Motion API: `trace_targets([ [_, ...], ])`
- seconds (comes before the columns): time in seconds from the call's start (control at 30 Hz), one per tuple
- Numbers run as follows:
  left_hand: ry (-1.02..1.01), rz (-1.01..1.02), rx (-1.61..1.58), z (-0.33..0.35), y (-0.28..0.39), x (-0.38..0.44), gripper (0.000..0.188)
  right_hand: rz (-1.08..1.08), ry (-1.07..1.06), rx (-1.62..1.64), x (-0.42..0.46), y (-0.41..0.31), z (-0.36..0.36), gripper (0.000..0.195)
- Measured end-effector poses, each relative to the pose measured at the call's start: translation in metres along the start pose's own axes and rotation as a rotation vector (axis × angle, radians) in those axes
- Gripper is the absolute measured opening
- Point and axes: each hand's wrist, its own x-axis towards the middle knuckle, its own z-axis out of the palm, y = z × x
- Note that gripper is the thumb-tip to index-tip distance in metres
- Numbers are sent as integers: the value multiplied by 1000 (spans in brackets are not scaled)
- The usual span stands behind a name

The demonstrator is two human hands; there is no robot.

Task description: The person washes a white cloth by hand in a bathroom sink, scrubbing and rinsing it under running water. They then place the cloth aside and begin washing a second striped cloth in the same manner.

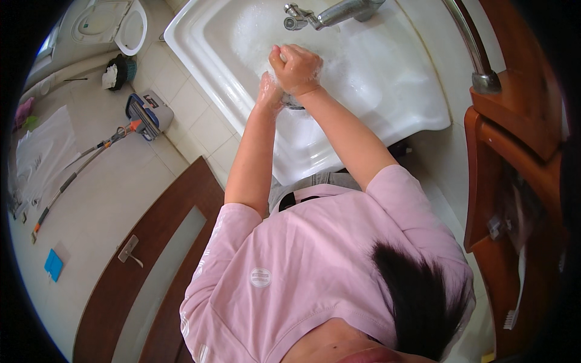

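Note:
Both wet hands are together over the white ceramic washbasin (395, 104), below the chrome tap (345, 16). My right hand (299, 68) is on top, its fingers curled and its thumb against them. A bit of white shows between thumb and fingers; foam or a held thing, I cannot tell. Pressed close beneath it is my left hand (269, 88), its fingers mostly hidden. Between the wrists shows something dark grey and soapy (292, 100), too covered to name. White suds (254, 31) float in the basin's far left part.
A brown wooden door (150, 254) with a lever handle stands left behind me. A flat mop (86, 163) leans by its bucket (156, 109); a toilet (102, 20) is at far left. On the right are a metal rail (472, 41) and a wooden shelf unit (476, 181) with a toothbrush (519, 290).

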Motion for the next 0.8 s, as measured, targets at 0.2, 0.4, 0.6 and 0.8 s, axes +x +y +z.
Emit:
trace_targets([
  [0.2,287,56,390,-15,52,-22,30,-18,26,-454,-6,88,-20,13],
  [0.4,425,557,1159,-32,6,-9,65,149,-597,-709,-32,77,-50,47],
  [0.6,229,556,1505,-17,-47,13,70,110,-1089,-545,-42,86,-14,86],
  [0.8,211,380,1647,-13,-53,12,68,329,-1280,-659,-27,139,5,59],
])
